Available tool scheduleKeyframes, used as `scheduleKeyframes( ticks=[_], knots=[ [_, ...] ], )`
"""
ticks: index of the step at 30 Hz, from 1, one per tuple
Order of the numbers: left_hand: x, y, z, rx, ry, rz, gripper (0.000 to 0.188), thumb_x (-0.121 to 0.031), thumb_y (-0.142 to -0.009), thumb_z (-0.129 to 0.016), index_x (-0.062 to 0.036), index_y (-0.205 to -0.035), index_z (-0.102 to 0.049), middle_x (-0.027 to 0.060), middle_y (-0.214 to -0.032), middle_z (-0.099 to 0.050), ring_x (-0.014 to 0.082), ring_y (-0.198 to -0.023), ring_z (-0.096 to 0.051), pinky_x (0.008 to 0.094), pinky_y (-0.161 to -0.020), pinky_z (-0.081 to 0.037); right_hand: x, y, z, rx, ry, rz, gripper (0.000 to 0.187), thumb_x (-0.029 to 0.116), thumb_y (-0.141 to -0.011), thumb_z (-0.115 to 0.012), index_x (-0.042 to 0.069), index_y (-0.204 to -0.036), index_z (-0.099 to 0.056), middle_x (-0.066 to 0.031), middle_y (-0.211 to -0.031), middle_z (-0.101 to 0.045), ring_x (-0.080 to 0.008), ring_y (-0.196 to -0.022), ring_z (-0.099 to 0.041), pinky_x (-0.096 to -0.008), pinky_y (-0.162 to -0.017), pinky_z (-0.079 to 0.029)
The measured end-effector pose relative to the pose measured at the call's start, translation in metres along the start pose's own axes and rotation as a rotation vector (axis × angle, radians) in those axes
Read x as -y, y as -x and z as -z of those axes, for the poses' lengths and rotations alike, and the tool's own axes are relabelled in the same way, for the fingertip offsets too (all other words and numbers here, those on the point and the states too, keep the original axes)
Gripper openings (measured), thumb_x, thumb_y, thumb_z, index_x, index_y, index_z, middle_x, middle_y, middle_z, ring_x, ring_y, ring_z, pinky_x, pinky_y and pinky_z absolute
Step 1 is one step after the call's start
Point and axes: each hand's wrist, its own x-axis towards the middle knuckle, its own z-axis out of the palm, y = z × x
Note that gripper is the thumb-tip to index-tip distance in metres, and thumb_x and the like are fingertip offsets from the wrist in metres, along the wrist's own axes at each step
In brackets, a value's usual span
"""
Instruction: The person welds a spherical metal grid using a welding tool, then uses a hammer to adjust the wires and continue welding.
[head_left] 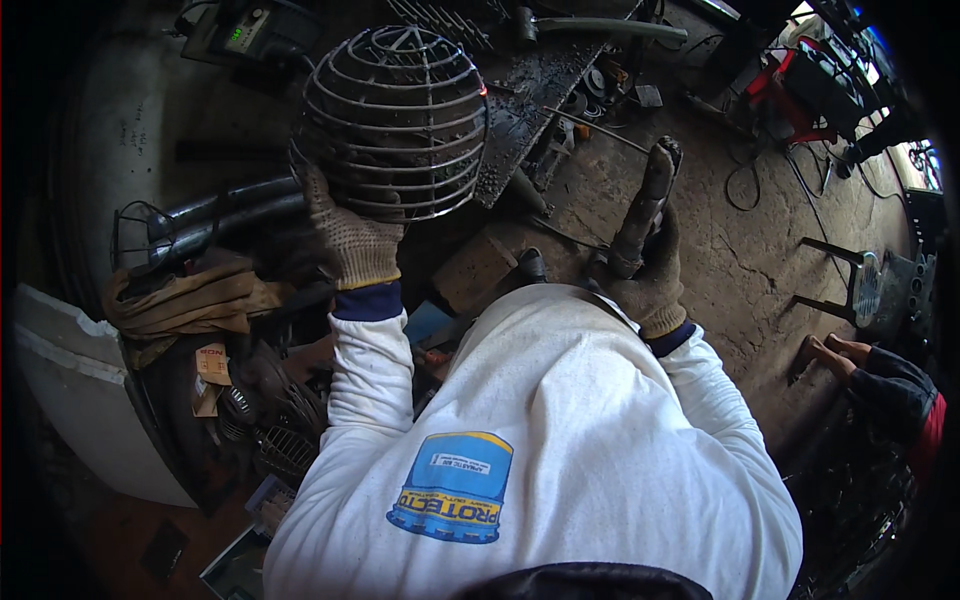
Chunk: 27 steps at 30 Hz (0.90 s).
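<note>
Clearly, the cage [430, 125] is up at the frame's upper middle, its round wire rings just above the person's left hand [355, 235]. That gloved hand grasps it by the lower left edge, one finger up along the side. A small red glow [484, 91] shows on the cage's right edge. Right of centre, well apart from the cage, the gloved right hand [655, 265] is wrapped around a dark holder [640, 215]; from its top a thin rod [600, 131] slants leftward toward the glow. Beyond, at the top, I see a gritty bench [545, 75] and a hammer [610, 28]. Brown cloth [190, 300] lies at left; another person's legs [890, 375] show at lower right.
</note>
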Motion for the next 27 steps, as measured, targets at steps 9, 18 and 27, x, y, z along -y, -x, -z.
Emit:
scheduleKeyframes(
  ticks=[9,18,27],
  knots=[
    [0.006,0.004,-0.006,-0.068,-0.116,-0.027,0.045,-0.044,-0.093,-0.063,-0.0155,-0.127,-0.061,0.0031,-0.132,-0.061,0.0219,-0.119,-0.059,0.0425,-0.094,-0.055,0.007,-0.002,0.001,0.079,-0.07,-0.095,0.1,0.008,-0.064,-0.085,0.002,-0.145,-0.027,-0.0143,-0.136,-0.048,-0.0256,-0.125,-0.048,-0.0398,-0.104,-0.039],
    [0.005,-0.003,0.003,0.037,-0.058,0.006,0.046,-0.044,-0.095,-0.06,-0.014,-0.129,-0.06,0.0051,-0.132,-0.061,0.0248,-0.117,-0.06,0.0432,-0.098,-0.052,-0.001,-0.007,-0.004,0.001,0.052,0.066,0.106,0.023,-0.061,-0.09,0.004,-0.147,-0.029,-0.0128,-0.117,-0.058,-0.0208,-0.098,-0.063,-0.036,-0.084,-0.053],
    [0.007,-0.001,-0.001,0.025,-0.177,-0.087,0.06,-0.046,-0.095,-0.058,-0.0155,-0.145,-0.044,0.0091,-0.151,-0.043,0.0304,-0.136,-0.043,0.0517,-0.112,-0.037,0.013,-0.006,-0.006,0.07,-0.004,0.032,0.097,0.009,-0.071,-0.08,0.001,-0.148,-0.022,-0.0157,-0.133,-0.05,-0.0238,-0.121,-0.052,-0.0382,-0.1,-0.043]
  ],
)
